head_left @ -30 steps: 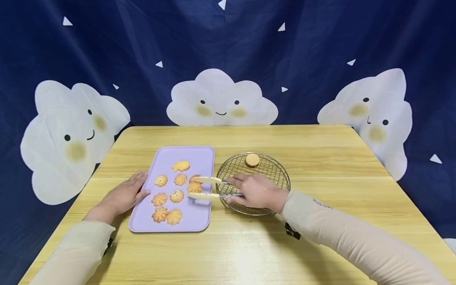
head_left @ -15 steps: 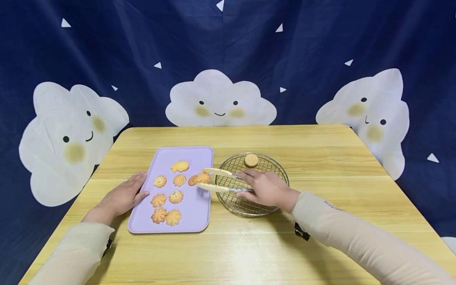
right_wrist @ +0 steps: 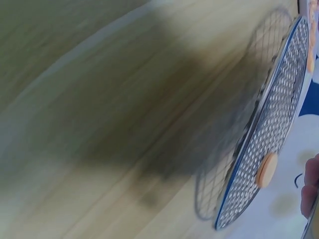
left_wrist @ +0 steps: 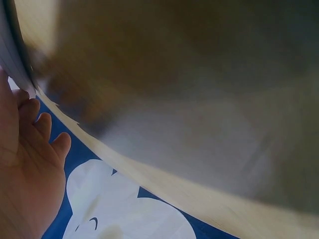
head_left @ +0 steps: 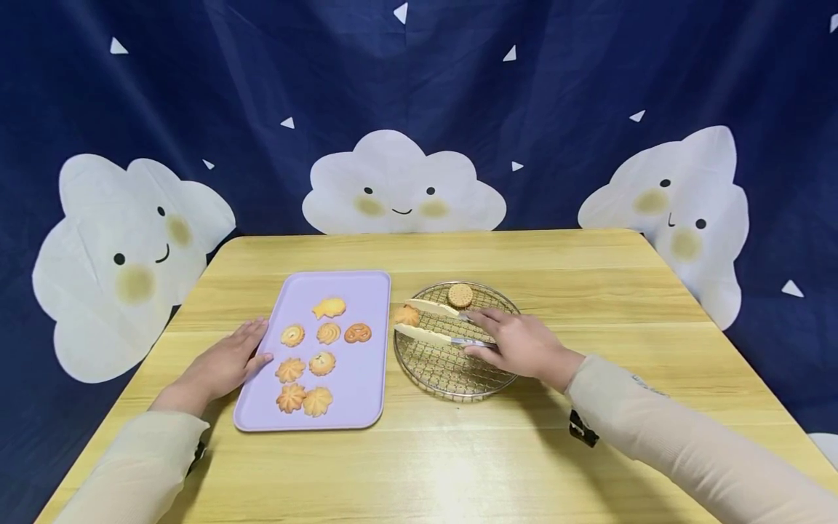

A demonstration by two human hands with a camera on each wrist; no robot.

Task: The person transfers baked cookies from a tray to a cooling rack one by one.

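My right hand (head_left: pixel 524 346) grips a pair of tongs (head_left: pixel 432 335) with pale tips. Between those tips is a fluted, flower-shaped cookie (head_left: pixel 407 315), over the left edge of a round wire rack (head_left: pixel 452 370). A round cookie (head_left: pixel 460 295) lies at the rack's far side; the right wrist view also has this round cookie (right_wrist: pixel 267 170) on the tilted-looking rack (right_wrist: pixel 279 109). At the left, my left hand (head_left: pixel 225 360) rests with extended fingers against the edge of a lilac tray (head_left: pixel 356 287). Only part of the left hand (left_wrist: pixel 35 164) shows in the left wrist view.
Several cookies lie on the tray, among them a fish-shaped one (head_left: pixel 329 308) and a pretzel-shaped one (head_left: pixel 357 333). Both tray and rack stand on a wooden table (head_left: pixel 563 280). Behind it hangs a dark blue cloth (head_left: pixel 406 73) with smiling clouds.
The right hand has moved right with the tongs, carrying the flower-shaped cookie off the tray to over the rack. The pretzel-shaped cookie now shows fully. The left hand keeps its place.
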